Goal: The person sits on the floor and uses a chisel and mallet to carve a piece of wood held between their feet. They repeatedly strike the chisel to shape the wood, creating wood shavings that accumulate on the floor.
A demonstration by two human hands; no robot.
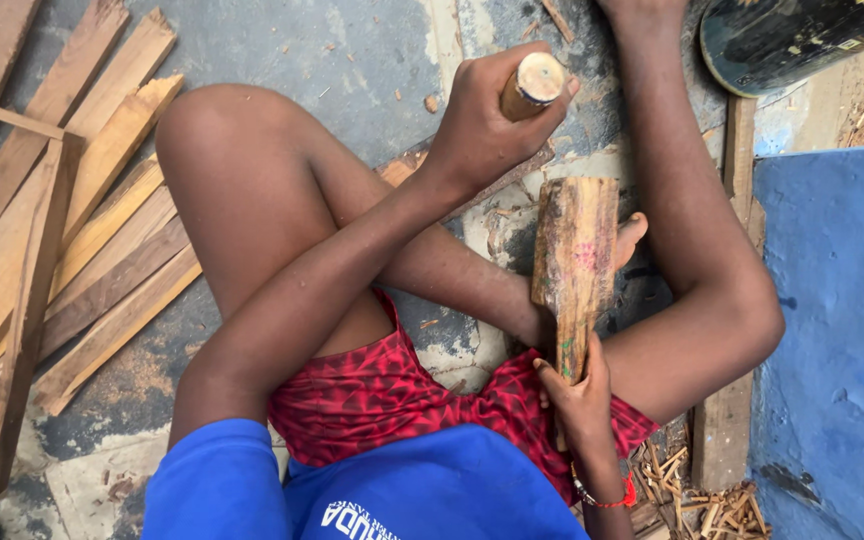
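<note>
While the person sits on the concrete floor [352, 60] with legs folded, the wood block [574, 255] stands roughly upright between the legs and serves as the landmark. Right hand [577, 400] is just below the block, grip pressed together around its narrow lower end, holding it up. Left hand [482, 125] is up and left of the block's top, grip pressed tight around a round wooden handle [532, 85], whose cut end faces the camera; the rest of that tool is hidden behind the hand. Far left of the block lies a heap of wooden slats [62, 220] on the floor. Right of the block a blue slab [837, 330] fills the edge, with a dark drum [792, 40] above it. Small wood splinters [707, 505] lie below-right of the block, near a red wristband [607, 497].
</note>
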